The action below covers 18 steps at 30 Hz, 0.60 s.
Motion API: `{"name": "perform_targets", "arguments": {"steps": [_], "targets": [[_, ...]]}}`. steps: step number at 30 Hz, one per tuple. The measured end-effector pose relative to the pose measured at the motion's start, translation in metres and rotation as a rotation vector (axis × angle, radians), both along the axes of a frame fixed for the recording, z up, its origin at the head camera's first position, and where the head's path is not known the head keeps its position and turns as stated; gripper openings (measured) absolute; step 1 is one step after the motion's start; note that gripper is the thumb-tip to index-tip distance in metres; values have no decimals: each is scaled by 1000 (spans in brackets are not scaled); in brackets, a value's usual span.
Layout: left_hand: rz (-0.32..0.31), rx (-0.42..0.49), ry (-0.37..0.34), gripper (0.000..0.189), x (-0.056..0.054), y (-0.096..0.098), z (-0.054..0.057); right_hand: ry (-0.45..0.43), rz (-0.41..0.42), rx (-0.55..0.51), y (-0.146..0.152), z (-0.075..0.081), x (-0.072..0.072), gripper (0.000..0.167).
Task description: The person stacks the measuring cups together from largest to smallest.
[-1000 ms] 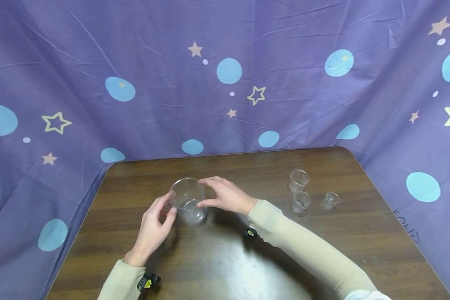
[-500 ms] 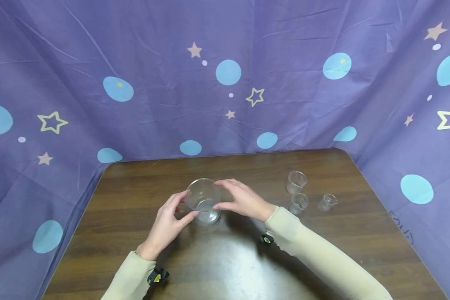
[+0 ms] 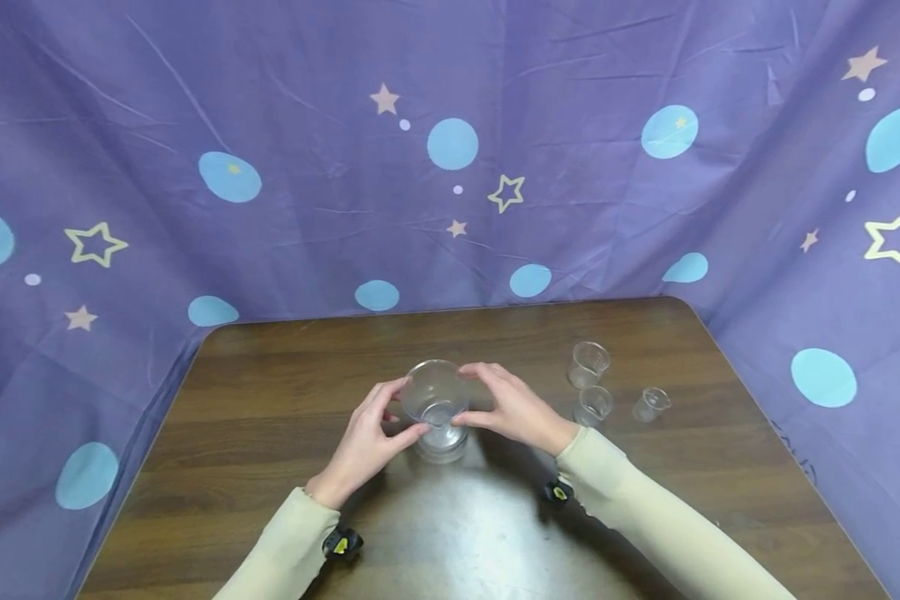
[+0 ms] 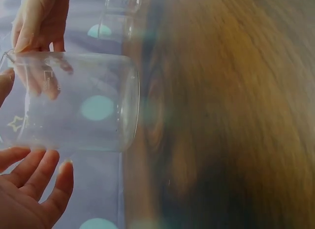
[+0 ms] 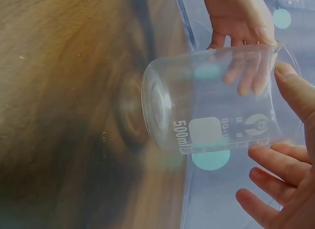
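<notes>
A large clear glass beaker (image 3: 437, 408), printed 500ml in the right wrist view, is held upright between both hands. My left hand (image 3: 369, 440) grips its upper left side, thumb at the front near the rim and fingers behind. On the opposite side my right hand (image 3: 512, 410) grips it near the rim, also with thumb in front and fingers round the back. In the left wrist view the beaker (image 4: 83, 101) has its base close to the tabletop; whether it touches is hard to tell.
Three smaller glass beakers stand to the right on the brown wooden table (image 3: 270, 467): one at the back (image 3: 589, 365), one in front of it (image 3: 593, 405) and the smallest beaker (image 3: 652, 404) further right. A purple patterned curtain (image 3: 450, 250) hangs behind the table and along both sides.
Both hands have moved to the right with the large beaker between them, bringing it nearer the small ones. The small beakers keep their places on the table.
</notes>
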<state>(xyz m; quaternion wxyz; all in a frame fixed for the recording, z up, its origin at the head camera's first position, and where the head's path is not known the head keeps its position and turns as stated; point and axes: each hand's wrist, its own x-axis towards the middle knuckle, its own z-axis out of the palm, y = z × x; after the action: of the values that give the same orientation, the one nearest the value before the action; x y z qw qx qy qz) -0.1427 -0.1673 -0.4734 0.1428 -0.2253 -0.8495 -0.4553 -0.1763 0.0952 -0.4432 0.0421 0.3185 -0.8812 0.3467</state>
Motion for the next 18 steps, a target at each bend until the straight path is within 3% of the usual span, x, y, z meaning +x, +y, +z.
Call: {"name": "perform_targets", "arguments": {"steps": [9, 18], "targets": [[-54, 122, -121, 76, -5, 18, -3, -1, -42, -66, 14, -9, 6, 68], [-91, 89, -132, 87, -10, 30, -9, 26, -38, -84, 25, -18, 9, 67]]}}
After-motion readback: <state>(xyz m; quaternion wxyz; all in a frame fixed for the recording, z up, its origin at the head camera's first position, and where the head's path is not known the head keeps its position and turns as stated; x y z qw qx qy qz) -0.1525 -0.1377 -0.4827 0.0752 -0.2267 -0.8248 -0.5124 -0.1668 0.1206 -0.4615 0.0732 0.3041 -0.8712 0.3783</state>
